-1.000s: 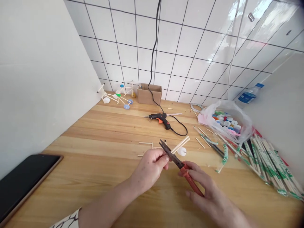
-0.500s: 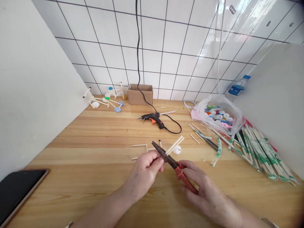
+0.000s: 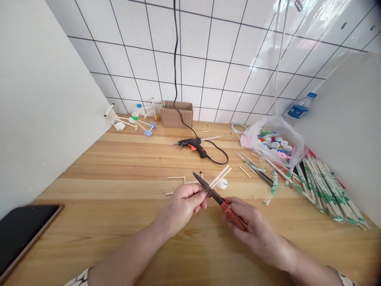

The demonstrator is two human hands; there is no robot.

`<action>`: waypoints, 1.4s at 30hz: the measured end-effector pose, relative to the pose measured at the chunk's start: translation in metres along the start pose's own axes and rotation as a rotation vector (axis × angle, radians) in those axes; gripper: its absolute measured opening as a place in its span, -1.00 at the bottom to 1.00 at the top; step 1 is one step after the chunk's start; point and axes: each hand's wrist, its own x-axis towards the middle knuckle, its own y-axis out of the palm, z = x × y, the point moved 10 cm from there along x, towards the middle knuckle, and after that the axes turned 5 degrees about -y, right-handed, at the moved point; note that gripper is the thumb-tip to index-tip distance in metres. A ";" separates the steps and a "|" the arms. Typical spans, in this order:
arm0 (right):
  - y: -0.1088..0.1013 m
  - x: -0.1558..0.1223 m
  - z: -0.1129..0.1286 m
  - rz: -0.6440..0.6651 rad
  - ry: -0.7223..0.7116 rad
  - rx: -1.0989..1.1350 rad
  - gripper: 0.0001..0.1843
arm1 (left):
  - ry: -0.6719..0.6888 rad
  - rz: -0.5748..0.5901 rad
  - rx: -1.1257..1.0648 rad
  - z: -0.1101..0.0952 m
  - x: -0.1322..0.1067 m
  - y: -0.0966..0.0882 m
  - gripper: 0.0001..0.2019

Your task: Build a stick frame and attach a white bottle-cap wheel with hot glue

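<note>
Head view: apparently at the cutting step, gripping wooden sticks (image 3: 220, 177) in left hand (image 3: 187, 202) above tabletop (image 3: 104, 222) and red-handled scissors (image 3: 219, 200) in right hand (image 3: 258, 228) across them, seemingly needing a firm squeeze next.

No lettering can be read with certainty. Behind and to the right of the plastic bag (image 3: 278, 124), the bottle (image 3: 304, 103) bears a blue label (image 3: 298, 111) with white marks too small to decipher; right of the bag, green print on stick wrappers (image 3: 329, 194) is likewise illegible.
</note>
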 end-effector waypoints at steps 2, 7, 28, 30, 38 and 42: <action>0.000 0.001 0.000 0.000 0.000 0.000 -0.75 | -0.019 0.008 -0.051 0.001 0.000 0.001 -0.76; 0.000 0.002 0.000 -0.008 -0.018 0.017 -0.78 | -0.037 0.020 -0.074 0.000 0.000 0.001 -0.76; 0.000 0.001 -0.003 0.023 0.025 0.034 -0.81 | -0.007 -0.015 0.204 0.006 0.007 -0.008 -0.74; -0.002 0.001 -0.003 0.032 0.045 0.076 -0.84 | -0.003 -0.029 0.213 0.007 0.007 -0.009 -0.73; -0.010 -0.002 -0.007 0.000 0.090 0.147 -0.86 | -0.008 -0.148 0.045 0.005 0.007 -0.025 -0.71; -0.018 -0.004 -0.007 0.008 0.079 0.042 -0.84 | 0.053 -0.280 -0.100 -0.006 0.007 -0.052 -0.76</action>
